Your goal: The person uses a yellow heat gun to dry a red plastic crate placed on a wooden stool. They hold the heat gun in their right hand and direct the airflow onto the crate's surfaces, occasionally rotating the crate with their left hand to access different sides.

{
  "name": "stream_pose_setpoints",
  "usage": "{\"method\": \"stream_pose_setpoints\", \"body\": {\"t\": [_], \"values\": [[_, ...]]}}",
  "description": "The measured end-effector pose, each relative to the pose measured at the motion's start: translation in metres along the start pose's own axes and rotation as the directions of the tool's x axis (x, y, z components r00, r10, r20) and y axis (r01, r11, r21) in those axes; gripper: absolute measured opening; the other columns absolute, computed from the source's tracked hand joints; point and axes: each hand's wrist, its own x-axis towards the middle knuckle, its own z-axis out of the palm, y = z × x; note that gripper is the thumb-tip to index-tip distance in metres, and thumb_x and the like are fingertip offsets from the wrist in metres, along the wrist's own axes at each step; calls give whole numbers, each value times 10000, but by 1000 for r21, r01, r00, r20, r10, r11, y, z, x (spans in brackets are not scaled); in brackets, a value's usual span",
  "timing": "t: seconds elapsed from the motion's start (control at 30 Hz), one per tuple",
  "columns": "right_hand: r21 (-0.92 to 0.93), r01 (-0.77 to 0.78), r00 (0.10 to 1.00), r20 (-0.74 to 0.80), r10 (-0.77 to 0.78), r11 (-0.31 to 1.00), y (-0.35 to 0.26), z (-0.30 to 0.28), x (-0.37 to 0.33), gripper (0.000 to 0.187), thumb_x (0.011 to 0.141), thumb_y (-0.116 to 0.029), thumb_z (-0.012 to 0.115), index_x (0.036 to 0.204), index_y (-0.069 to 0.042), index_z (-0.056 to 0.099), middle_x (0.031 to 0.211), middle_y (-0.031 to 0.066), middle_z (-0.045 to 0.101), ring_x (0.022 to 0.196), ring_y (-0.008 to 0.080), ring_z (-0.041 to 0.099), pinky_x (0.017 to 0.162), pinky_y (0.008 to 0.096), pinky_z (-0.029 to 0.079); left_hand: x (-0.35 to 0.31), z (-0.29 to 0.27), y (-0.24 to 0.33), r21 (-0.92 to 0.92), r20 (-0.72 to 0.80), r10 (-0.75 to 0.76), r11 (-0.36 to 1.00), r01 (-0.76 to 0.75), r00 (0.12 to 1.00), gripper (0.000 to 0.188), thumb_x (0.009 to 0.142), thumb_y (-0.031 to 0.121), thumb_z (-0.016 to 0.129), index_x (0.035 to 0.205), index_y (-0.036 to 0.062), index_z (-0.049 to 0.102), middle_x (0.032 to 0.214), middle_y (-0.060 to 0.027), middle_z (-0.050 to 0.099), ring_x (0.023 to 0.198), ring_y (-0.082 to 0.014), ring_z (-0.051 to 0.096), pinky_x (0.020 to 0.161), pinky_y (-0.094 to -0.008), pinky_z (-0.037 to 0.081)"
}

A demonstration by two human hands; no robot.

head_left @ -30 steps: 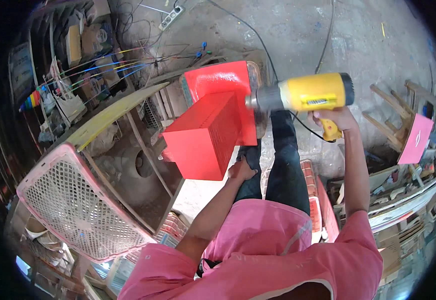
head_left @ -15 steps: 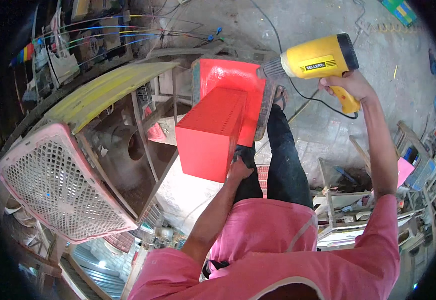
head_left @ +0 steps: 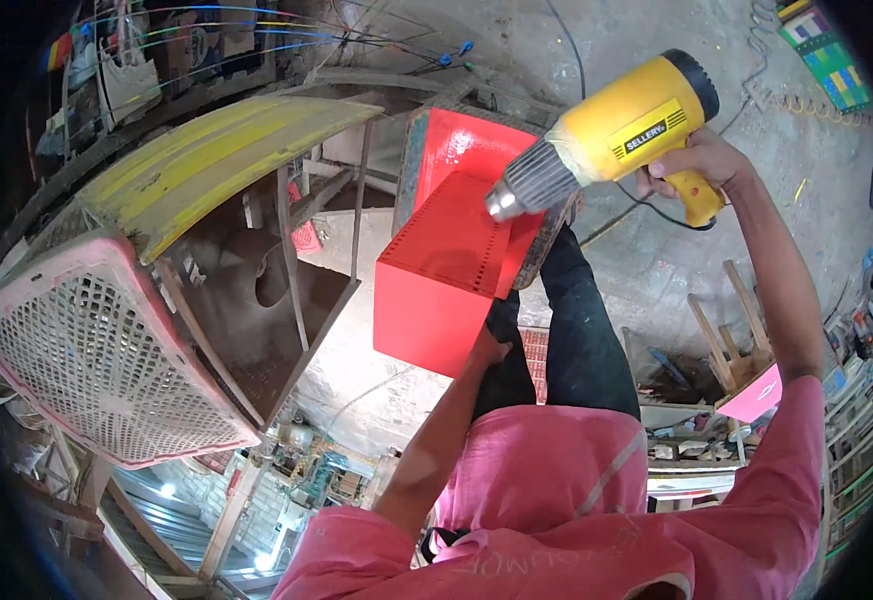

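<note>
A glossy red box with rows of small holes along the edges of its upper face stands in front of me. It joins a wider red sheet behind it, which lies on a grey-edged support. My left hand is at the box's lower right edge, curled against it; most of its fingers are hidden by the box. In my right hand is the handle of a yellow heat gun. The gun's metal nozzle points down-left over the box's perforated upper right edge, close to the surface.
A pink-rimmed lattice panel and a yellow curved board lie to the left, beside a brown hollow frame. The gun's black cord runs across the concrete floor. Wooden pieces with a pink panel stand at right.
The heat gun has swung down and left, its nozzle going from the far red sheet to the box's upper edge. In the picture, the box sits slightly farther right; my left hand stays against it.
</note>
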Motion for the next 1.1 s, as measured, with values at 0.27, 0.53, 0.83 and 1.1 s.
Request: {"method": "stream_pose_setpoints", "body": {"t": [0.27, 0.53, 0.83, 1.1], "values": [[-211, -19, 997, -74, 4, 977, -30, 14, 45, 273, 771, -209, 715, 959, -22, 649, 768, 63, 666, 560, 76, 559, 504, 225, 461, -18, -21, 19, -18, 92, -71, 997, 73, 993, 999, 729, 521, 690, 1453, 36, 202, 1261, -236, 553, 1156, -359, 555, 948, -447, 452], [80, 85, 976, 196, -99, 993, -35, 28, 41, 312, 779, -163, 690, 1029, 13, 631, 786, 120, 671, 530, 107, 551, 485, 237, 450, -14, -18, 17, -51, 139, -98, 993, 106, 986, 1022, 733, 513, 692, 1463, 36, 160, 1270, -247, 541, 1161, -365, 550, 960, -446, 447], [3, 17, 987, 162, -17, 1000, -44, 34, 44, 270, 774, -137, 706, 1002, -6, 646, 781, 126, 674, 549, 105, 566, 512, 244, 463, 16, 11, -10, -110, 112, -65, 991, 78, 992, 1049, 739, 480, 706, 1462, -9, 124, 1287, -271, 515, 1180, -376, 530, 986, -429, 433], [-134, 39, 999, -4, -40, 990, -37, 22, 61, 261, 789, -161, 690, 998, -12, 644, 776, 84, 671, 550, 89, 559, 497, 234, 449, 27, 20, -15, -99, 122, -57, 993, 69, 991, 1072, 739, 491, 703, 1469, -7, 97, 1305, -267, 503, 1193, -358, 525, 993, -420, 428]]}}
